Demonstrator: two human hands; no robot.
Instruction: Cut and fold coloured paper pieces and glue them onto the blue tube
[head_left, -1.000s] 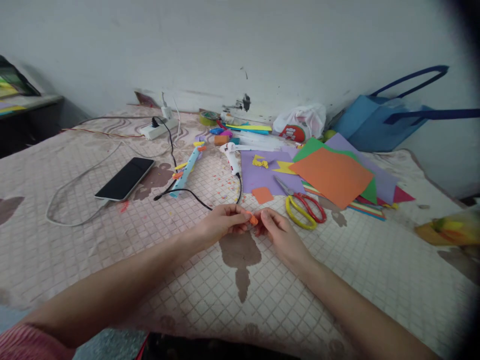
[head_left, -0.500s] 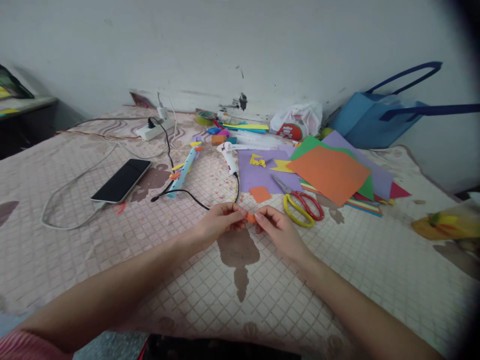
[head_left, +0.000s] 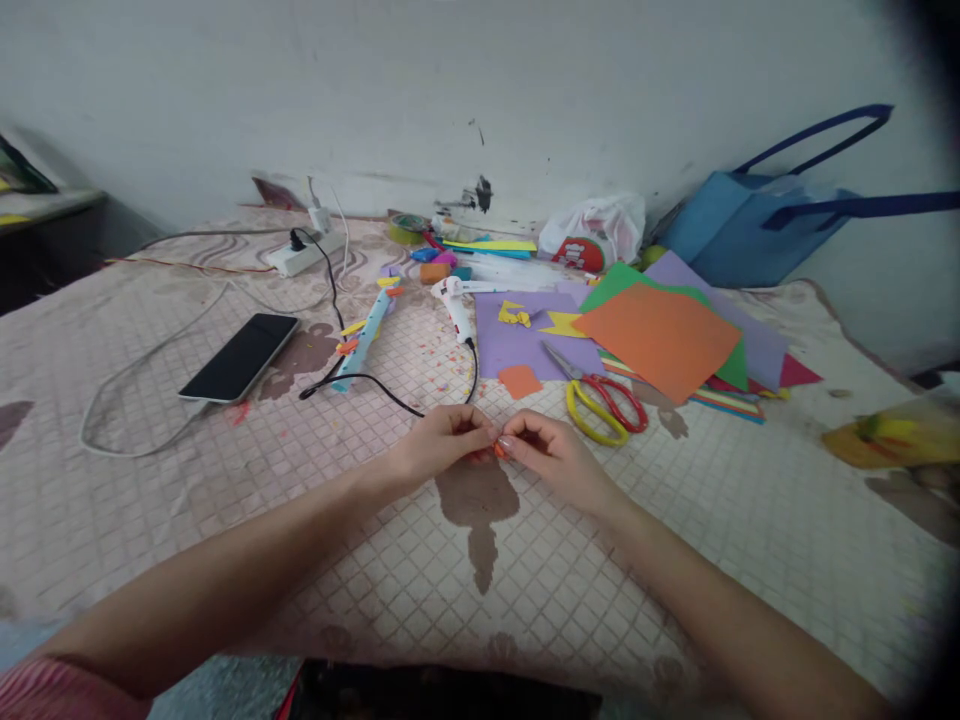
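Observation:
A small piece of orange paper (head_left: 500, 451) is pinched between the fingertips of both hands, mostly covered by them. My left hand (head_left: 448, 437) grips it from the left side, closed at thumb and fingers. From the right, my right hand (head_left: 551, 452) pinches the same piece, its fingertips touching or nearly touching the left ones. Beyond the hands lies a loose orange paper piece (head_left: 520, 381). Scissors (head_left: 596, 408) with one yellow and one red handle rest just past my right hand. A white glue gun (head_left: 456, 315) lies farther back, its black cord running toward my left hand.
Left are a phone (head_left: 241, 357) on a white cable, a light-blue strip (head_left: 365, 340) with coloured bits, and a power strip (head_left: 304, 252). Right are stacked coloured sheets (head_left: 660, 335), a blue bag (head_left: 750, 230) and a yellowish packet (head_left: 885, 435). Purple paper (head_left: 499, 350) holds yellow scraps.
My hands have come closer together, and less of the orange piece shows between the fingertips. The view has tilted slightly; the other things lie where they were.

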